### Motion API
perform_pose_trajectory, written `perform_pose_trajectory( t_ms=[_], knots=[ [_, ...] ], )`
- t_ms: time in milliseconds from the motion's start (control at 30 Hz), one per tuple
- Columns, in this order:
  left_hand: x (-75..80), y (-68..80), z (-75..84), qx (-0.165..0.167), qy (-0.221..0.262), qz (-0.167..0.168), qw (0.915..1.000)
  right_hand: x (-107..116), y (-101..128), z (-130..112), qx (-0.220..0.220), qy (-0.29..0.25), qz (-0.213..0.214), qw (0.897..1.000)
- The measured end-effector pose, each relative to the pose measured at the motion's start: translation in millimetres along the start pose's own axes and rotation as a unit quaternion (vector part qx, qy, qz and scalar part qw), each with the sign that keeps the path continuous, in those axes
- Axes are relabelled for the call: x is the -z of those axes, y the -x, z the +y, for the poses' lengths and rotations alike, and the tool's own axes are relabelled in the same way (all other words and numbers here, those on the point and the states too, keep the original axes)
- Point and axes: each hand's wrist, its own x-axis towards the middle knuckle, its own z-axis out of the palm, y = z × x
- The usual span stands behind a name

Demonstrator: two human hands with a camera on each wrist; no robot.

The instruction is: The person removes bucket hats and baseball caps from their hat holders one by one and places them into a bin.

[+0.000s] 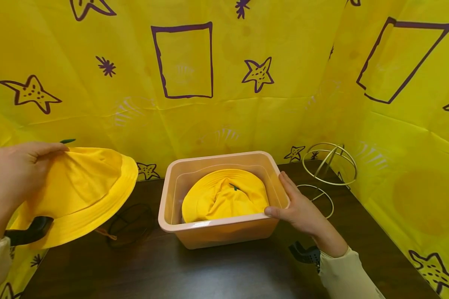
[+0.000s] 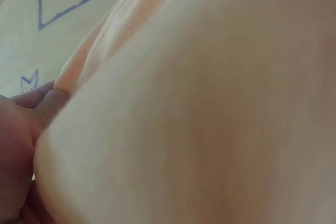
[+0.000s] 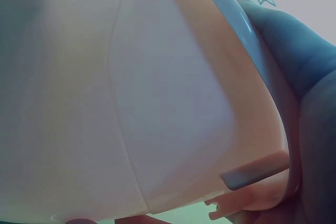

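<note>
A yellow bucket hat (image 1: pixel 86 187) with a small green stem on top is pinched at its crown by my left hand (image 1: pixel 15 178), above the table's left side. In the left wrist view, blurred hat fabric (image 2: pixel 184 103) covers most of the picture. A light pink plastic bin (image 1: pixel 224 236) stands mid-table with a second yellow hat (image 1: pixel 224 197) lying inside, its green stem upward. My right hand (image 1: pixel 303 211) grips the bin's right rim near the front corner. The right wrist view shows the bin's wall (image 3: pixel 173 103) close up, beside the hand (image 3: pixel 320 87).
At the back right stand gold wire stands (image 1: pixel 331 182) with round hoops. A dark wire frame (image 1: pixel 129 226) sits on the dark wooden table (image 1: pixel 224 278), partly behind the held hat. Yellow cloth (image 1: pixel 232 112) with star drawings hangs behind and at the sides.
</note>
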Motion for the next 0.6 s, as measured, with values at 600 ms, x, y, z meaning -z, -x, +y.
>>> perform_pose_trajectory(
  t_ms=[600],
  knots=[
    [20.4,-29.7,6.5,0.064,0.204,0.068,0.9745,1.1,0.2,-0.5,0.004,0.009,0.002,1.0]
  ],
)
